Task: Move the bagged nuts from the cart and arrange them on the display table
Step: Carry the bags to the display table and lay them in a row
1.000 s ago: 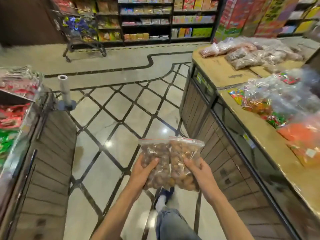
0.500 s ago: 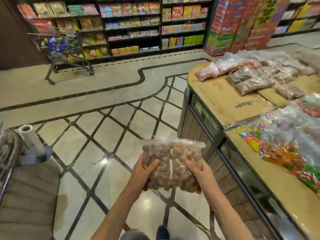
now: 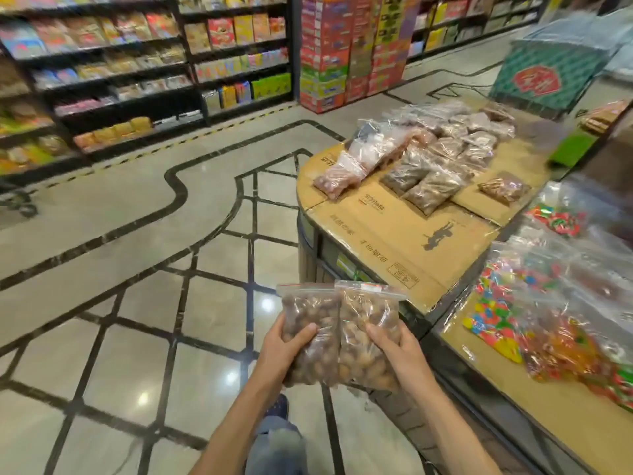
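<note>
I hold two clear zip bags of brown nuts side by side at waist height over the floor. My left hand [image 3: 282, 349] grips the left nut bag [image 3: 310, 317] and my right hand [image 3: 399, 351] grips the right nut bag [image 3: 368, 315]. Just ahead and to the right stands the display table [image 3: 387, 231], topped with flattened cardboard. Several bagged nuts [image 3: 431, 156] lie in rows on its far part. The bags in my hands are short of the table's near edge. The cart is cut off at the left edge [image 3: 17, 200].
Bags of colourful candy [image 3: 534, 303] cover the counter on the right. Shelves of packaged goods [image 3: 137, 73] line the back wall, with stacked boxes [image 3: 349, 53] beside them. A green patterned box [image 3: 548, 70] stands beyond the table. The tiled floor [image 3: 171, 269] lies to my left.
I have walked forward and turned right toward the display table, which now looms closer. The left counter and roll holder have left view. Both hands keep the same grip on the bags.
</note>
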The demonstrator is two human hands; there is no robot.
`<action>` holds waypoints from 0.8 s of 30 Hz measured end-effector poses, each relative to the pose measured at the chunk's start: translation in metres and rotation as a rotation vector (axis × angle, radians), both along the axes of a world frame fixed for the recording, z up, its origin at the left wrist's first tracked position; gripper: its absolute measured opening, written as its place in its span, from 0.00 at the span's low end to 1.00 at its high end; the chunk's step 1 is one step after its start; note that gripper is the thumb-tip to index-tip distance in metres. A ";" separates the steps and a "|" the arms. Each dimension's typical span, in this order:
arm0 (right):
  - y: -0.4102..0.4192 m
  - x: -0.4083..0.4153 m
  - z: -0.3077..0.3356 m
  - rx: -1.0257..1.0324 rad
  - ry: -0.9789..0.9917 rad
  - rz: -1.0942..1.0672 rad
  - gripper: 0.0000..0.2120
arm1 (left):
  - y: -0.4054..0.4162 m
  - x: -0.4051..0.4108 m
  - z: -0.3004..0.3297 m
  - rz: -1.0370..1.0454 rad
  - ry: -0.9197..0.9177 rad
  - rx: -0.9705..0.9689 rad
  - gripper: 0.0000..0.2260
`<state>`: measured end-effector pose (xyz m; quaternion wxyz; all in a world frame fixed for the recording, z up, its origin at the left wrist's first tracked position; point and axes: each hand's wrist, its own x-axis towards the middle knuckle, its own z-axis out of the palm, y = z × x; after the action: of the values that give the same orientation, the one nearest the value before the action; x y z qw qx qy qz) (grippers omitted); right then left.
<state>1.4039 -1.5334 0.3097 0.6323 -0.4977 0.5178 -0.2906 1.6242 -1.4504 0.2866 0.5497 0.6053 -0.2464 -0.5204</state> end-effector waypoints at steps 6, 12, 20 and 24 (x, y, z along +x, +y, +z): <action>-0.081 0.061 0.002 0.027 0.036 -0.152 0.52 | -0.118 0.075 0.016 -0.192 0.070 -0.007 0.22; -0.145 0.099 0.011 0.054 0.106 -0.326 0.59 | -0.221 0.117 0.017 -0.335 0.028 0.007 0.24; -0.246 0.120 0.001 0.105 0.040 -0.479 0.55 | -0.367 0.126 -0.002 -0.493 -0.013 0.004 0.23; -0.296 0.116 0.001 0.108 0.024 -0.577 0.51 | -0.443 0.118 -0.010 -0.576 -0.082 0.049 0.34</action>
<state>1.5198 -1.8291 0.3109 0.5428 -0.2989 0.6600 -0.4248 1.7423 -1.8934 0.2761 0.3542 0.5439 -0.4175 -0.6359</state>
